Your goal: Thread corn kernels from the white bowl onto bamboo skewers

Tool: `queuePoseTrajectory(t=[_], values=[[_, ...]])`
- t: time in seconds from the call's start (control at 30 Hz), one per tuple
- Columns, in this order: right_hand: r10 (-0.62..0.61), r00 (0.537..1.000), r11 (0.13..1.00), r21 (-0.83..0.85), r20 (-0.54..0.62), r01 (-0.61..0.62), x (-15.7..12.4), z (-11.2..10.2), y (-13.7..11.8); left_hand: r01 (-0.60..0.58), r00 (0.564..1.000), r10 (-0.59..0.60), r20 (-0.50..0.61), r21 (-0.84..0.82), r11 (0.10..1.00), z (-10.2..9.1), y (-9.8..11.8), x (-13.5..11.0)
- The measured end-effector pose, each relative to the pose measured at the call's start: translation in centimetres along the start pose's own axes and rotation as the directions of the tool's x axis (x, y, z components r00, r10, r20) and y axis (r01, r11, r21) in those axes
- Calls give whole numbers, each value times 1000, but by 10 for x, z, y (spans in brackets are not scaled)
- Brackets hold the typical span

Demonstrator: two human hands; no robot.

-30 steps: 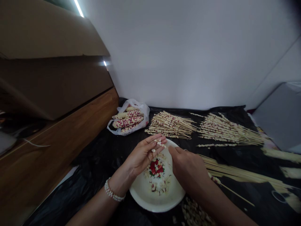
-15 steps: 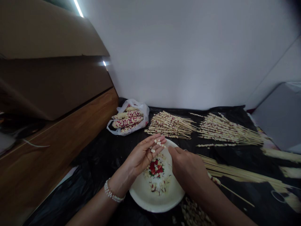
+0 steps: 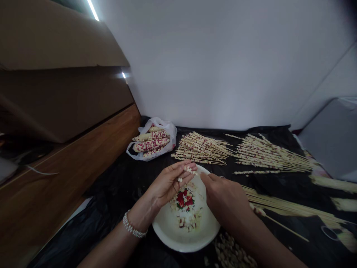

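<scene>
My left hand [image 3: 170, 182] is turned palm up above the bowl, cupping a few pale corn kernels [image 3: 190, 170] on its fingers, with the thumb bent over the palm. Close by on the right, my right hand [image 3: 224, 193] is closed, its fingers pinched around a wooden skewer [image 3: 287, 226]. That skewer slants out below the right forearm and carries some kernels near the wrist; its tip is hidden by the hand. Beneath both hands stands a white bowl [image 3: 185, 243] with a red flower pattern and scattered cream and dark red kernels inside.
Corn cobs [image 3: 154, 144] lie in a clear plastic bag [image 3: 173, 130]. Two piles of kernel-strung skewers [image 3: 198, 147] lie on black plastic sheeting [image 3: 111, 201]. Bare sticks [image 3: 284, 203] are at right, loose kernels [image 3: 231, 251] below the bowl. A white wall [image 3: 223, 63] stands behind.
My right hand has shifted slightly right, away from the left fingers, and the skewer has moved along with it. My left hand has barely moved, still holding the kernels.
</scene>
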State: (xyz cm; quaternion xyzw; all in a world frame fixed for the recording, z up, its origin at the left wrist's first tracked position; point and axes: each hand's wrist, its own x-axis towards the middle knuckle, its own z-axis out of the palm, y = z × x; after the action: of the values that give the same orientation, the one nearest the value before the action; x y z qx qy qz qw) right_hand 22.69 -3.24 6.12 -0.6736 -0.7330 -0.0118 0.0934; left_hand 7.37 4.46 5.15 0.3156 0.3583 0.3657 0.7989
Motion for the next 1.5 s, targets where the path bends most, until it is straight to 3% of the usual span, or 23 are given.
queuePoseTrajectory(t=[0.4,0.53,0.73,0.87,1.2,1.5], values=[[-101,982,995,-23,-158,98,-2,5,6,0,999,-6,45,139,990,-1,3,-2],[-96,978,995,11,-187,100,-2,7,5,-16,999,13,35,83,996,0,1,-1],[-49,969,997,41,-244,61,-2,11,2,-62,993,59,-100,-24,998,-7,-10,7],[-38,957,999,15,-287,44,-2,12,1,-50,990,42,-133,-55,997,-4,-11,7],[-62,940,997,15,-335,71,-3,15,-4,34,997,-44,-66,-138,990,-2,-15,3],[-59,943,997,36,-329,75,-4,18,-4,57,995,-67,-77,-129,990,-1,-16,1]])
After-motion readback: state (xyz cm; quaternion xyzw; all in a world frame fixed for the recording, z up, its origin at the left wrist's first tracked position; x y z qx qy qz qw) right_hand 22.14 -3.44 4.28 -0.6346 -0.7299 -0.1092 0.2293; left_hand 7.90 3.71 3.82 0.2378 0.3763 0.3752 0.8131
